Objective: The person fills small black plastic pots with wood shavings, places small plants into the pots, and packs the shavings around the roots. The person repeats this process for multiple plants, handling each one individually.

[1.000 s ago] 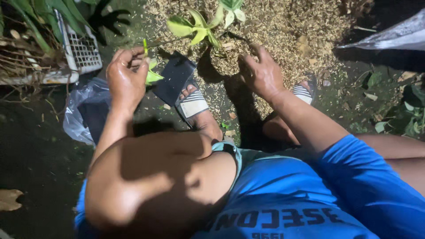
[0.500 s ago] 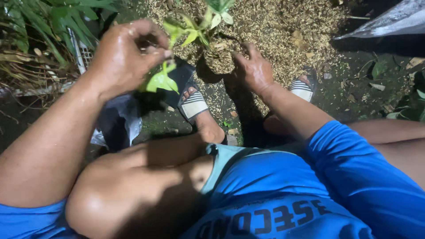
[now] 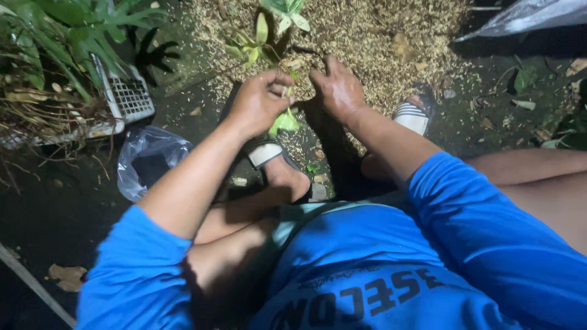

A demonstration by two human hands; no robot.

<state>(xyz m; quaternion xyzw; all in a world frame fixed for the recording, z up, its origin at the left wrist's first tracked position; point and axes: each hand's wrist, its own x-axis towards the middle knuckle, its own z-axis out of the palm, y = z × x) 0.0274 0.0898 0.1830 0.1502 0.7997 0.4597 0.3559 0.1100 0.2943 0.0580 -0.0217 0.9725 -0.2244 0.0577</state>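
The left hand [image 3: 260, 101] pinches a small green seedling [image 3: 285, 121] by its stem, at the near edge of the husk pile [image 3: 379, 36]. The right hand [image 3: 338, 90] rests just beside it, fingers spread loose on the husks, gripping nothing.

Harsh head-on light at night, bright centre, dark corners, hard shadows behind arms, mostly sharp
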